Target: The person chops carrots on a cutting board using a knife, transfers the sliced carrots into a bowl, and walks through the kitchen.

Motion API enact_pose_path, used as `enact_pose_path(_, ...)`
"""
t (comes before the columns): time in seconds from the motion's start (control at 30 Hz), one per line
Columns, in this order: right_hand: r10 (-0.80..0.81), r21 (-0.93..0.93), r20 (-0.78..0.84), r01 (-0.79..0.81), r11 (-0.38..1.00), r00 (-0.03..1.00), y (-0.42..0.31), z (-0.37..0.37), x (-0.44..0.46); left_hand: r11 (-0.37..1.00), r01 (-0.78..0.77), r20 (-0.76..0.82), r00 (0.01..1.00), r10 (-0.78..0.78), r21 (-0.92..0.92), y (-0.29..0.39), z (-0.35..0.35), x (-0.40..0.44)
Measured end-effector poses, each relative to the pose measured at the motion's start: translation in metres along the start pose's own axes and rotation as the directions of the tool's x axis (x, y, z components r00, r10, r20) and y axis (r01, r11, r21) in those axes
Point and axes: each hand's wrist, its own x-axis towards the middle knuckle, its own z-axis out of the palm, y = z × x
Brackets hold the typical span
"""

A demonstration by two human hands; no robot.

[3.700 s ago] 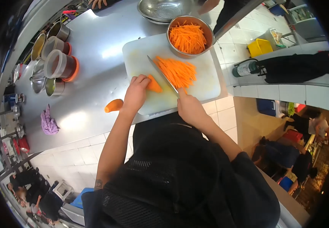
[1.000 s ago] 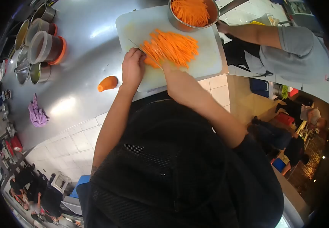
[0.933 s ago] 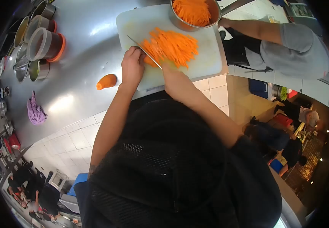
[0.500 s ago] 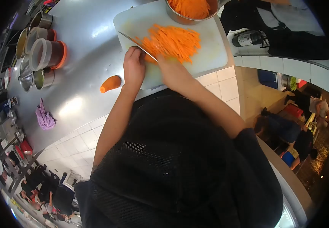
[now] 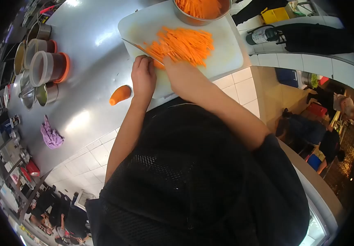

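Note:
My right hand (image 5: 181, 76) is closed on a knife (image 5: 135, 46), its handle hidden in the grip. The thin blade slants toward the upper left, just past the fingertips of my left hand (image 5: 143, 76). Those left fingers are curled and pressed down on a carrot piece (image 5: 158, 64), mostly hidden between the hands. Right beside the blade, a pile of carrot strips (image 5: 187, 45) covers the middle of the white cutting board (image 5: 228, 59). A peeled carrot chunk (image 5: 120, 95) lies on the steel counter, left of my forearm.
A metal bowl (image 5: 197, 20) full of carrot strips stands at the board's far edge. Several tubs and pots, including a clear tub (image 5: 46, 67), line the counter's left side. A purple cloth (image 5: 51, 134) lies nearer. A fire extinguisher (image 5: 262, 35) is at upper right; people work farther off.
The knife stays beside my left fingertips, both hands almost in place. The view has shifted slightly. At upper right, a person has moved mostly out of sight, uncovering a yellow container.

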Motion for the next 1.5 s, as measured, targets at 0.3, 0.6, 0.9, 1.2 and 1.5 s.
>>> enact_pose_path(0.3,0.011,-0.008,-0.015,-0.012,1.0,1.0,0.003,0.018,0.013,0.994,0.024,0.027,0.999,-0.021,-0.104,0.0,-0.004,0.0)
enact_pose_path(0.6,0.062,0.009,-0.02,-0.061,0.998,0.998,0.015,0.049,0.011,0.996,-0.011,-0.004,1.0,0.01,-0.086,-0.006,-0.004,-0.01)
enact_pose_path(0.9,0.046,-0.03,-0.056,-0.048,0.998,0.997,0.021,0.058,0.009,0.997,-0.037,-0.051,0.998,0.033,-0.074,-0.011,0.0,-0.009)
enact_pose_path(1.2,0.162,-0.025,0.024,-0.161,0.987,0.987,0.01,0.048,0.003,0.991,-0.093,-0.081,0.993,0.085,-0.094,-0.014,0.0,-0.012)
enact_pose_path(1.5,0.06,-0.024,0.02,-0.06,0.998,0.998,-0.004,0.016,0.007,0.99,-0.097,-0.071,0.993,0.09,-0.1,-0.017,0.0,-0.014)
